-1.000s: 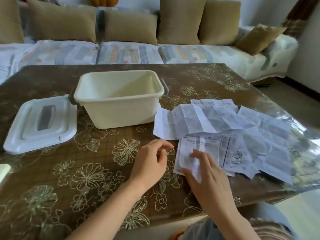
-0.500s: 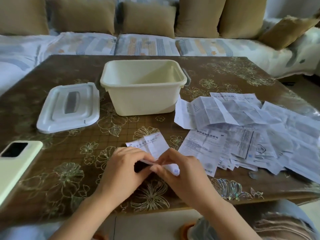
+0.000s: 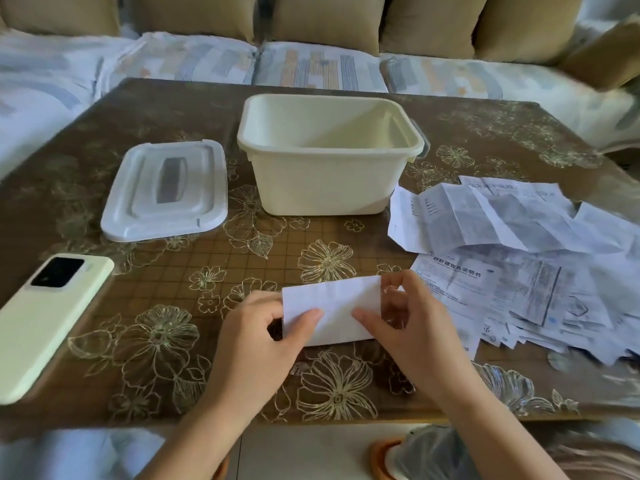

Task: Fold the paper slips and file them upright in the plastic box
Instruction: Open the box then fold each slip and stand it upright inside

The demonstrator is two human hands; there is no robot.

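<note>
Right now both hands are busy with one paper slip (image 3: 332, 306), held on the near side of the plastic box (image 3: 325, 188), between it and the person. The left hand (image 3: 256, 341) and right hand (image 3: 412, 327) each pinch one end, thumb on top and fingers (image 3: 394, 280) curled behind. I'd guess this keeps the sheet taut and its edges lined up for a crease. The slip shows a blank white face, a wide rectangle with a faint diagonal wrinkle; whether it touches the table (image 3: 242, 258) I can't tell. The box stands open-topped with its lid (image 3: 166, 192) laid flat to its left, presumably to leave the mouth free for filing, and I see no slips inside. To the box's right and nearer the person lies the loose heap of printed slips (image 3: 519, 258), handy for the right hand.
</note>
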